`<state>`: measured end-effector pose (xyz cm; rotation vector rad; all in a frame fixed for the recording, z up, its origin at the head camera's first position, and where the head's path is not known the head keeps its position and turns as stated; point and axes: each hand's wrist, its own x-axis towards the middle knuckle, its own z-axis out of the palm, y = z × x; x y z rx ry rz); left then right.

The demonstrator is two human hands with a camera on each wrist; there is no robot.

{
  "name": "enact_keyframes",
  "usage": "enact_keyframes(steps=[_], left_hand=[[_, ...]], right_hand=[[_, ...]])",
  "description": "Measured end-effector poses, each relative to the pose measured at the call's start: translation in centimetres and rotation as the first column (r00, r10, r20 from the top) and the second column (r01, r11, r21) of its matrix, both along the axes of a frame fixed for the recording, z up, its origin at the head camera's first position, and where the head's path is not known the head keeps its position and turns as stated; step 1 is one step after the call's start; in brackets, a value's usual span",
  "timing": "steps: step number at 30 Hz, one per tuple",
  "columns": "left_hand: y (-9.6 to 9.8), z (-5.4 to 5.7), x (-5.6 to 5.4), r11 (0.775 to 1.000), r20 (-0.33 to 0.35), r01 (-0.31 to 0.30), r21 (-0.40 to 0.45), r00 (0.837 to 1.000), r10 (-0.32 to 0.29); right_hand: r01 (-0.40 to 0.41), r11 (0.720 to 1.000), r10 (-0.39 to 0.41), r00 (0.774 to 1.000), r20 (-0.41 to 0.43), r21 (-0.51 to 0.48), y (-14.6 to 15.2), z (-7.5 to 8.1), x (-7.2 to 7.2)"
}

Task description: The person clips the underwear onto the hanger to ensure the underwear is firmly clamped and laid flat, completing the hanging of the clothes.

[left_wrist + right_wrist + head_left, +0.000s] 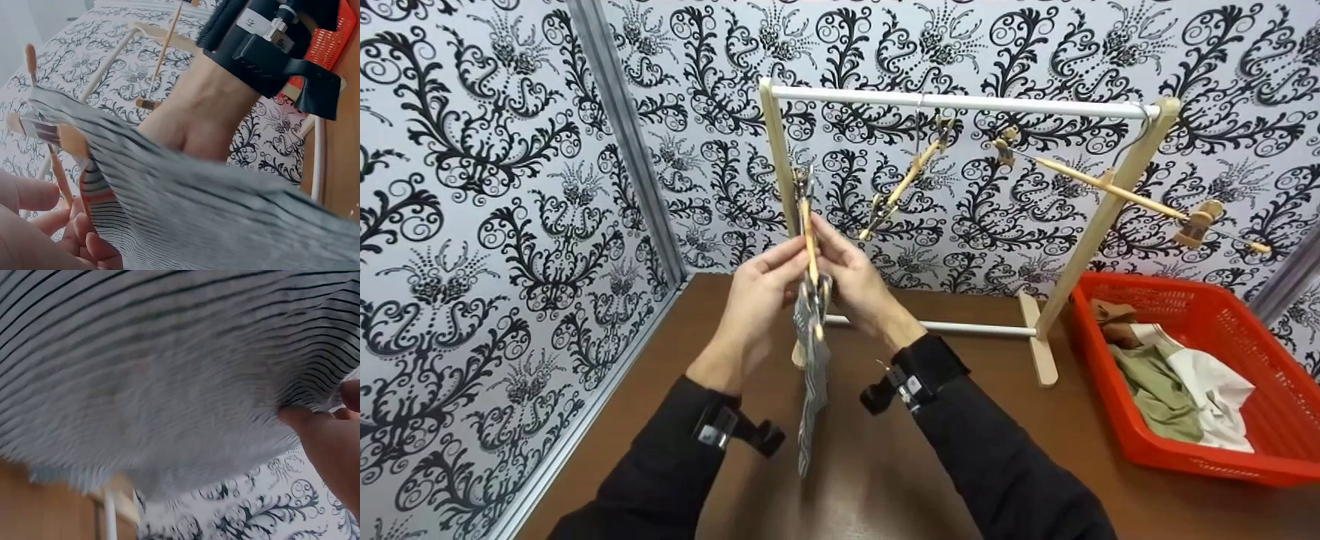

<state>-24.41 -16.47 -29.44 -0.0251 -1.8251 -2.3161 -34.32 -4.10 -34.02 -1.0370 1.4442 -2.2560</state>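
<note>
A wooden clip hanger point(808, 232) is seen nearly end-on between both hands, with clips on its bar. From it hangs a grey striped cloth garment point(812, 390), also filling much of the left wrist view as striped fabric point(185, 197). My left hand point(761, 296) pinches the hanger's bar between thumb and fingers, beside the garment's red-trimmed edge point(101, 197). On the other side, my right hand point(859, 285) pinches the garment; in the right wrist view its thumb point(315, 424) presses into the striped cloth. Its other fingertips are largely hidden behind the cloth.
A wooden rack with a white top rail point(960, 103) stands behind the hands. Two more clip hangers, one in the middle point(911, 176) and one at right point(1110, 187), hang from it. A red basket point(1260, 337) with green and white cloth point(1215, 390) stands on the brown table point(885, 465).
</note>
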Motion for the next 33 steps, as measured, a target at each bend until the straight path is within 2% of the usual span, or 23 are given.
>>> enact_keyframes(steps=[2,6,11,15,19,23,26,29,33], left_hand=[[-0.2,0.6,-0.2,0.998,0.014,0.033,0.056,0.999,-0.034],[-0.3,1.6,-0.4,0.984,0.041,0.045,0.172,0.998,-0.053],[-0.4,2.2,-0.5,0.979,0.053,0.052,0.198,0.997,-0.064],[-0.4,2.4,0.0,0.982,0.044,0.08,0.172,0.995,-0.089],[-0.5,2.5,1.3,0.982,0.037,0.123,0.142,0.991,-0.13],[-1.0,2.6,2.9,0.986,-0.009,0.156,0.051,0.988,-0.155],[-1.4,2.8,4.0,0.989,-0.066,0.139,-0.046,0.988,-0.142],[-1.6,3.2,4.6,0.989,-0.12,0.091,-0.12,0.987,-0.106],[-1.6,3.5,4.5,0.992,-0.149,0.042,-0.122,0.987,-0.06]], right_hand=[[0.036,0.999,-0.036,0.997,0.062,-0.006,-0.2,0.1,0.3],[0.101,0.994,-0.105,0.991,0.085,0.052,-0.5,0.1,0.6],[0.121,0.991,-0.126,0.986,0.105,0.053,-0.9,0.6,0.9],[0.138,0.988,-0.145,0.985,0.096,0.072,-1.2,1.2,1.0],[0.168,0.983,-0.173,0.983,0.066,0.079,-1.3,1.6,0.5],[0.239,0.964,-0.237,0.971,-0.03,0.119,-1.4,2.2,-0.4],[0.252,0.961,-0.24,0.965,-0.11,0.117,-1.6,2.8,-1.2],[0.214,0.973,-0.2,0.968,-0.149,0.09,-1.8,3.7,-1.8],[0.221,0.974,-0.206,0.957,-0.206,0.05,-2.2,5.2,-2.4]])
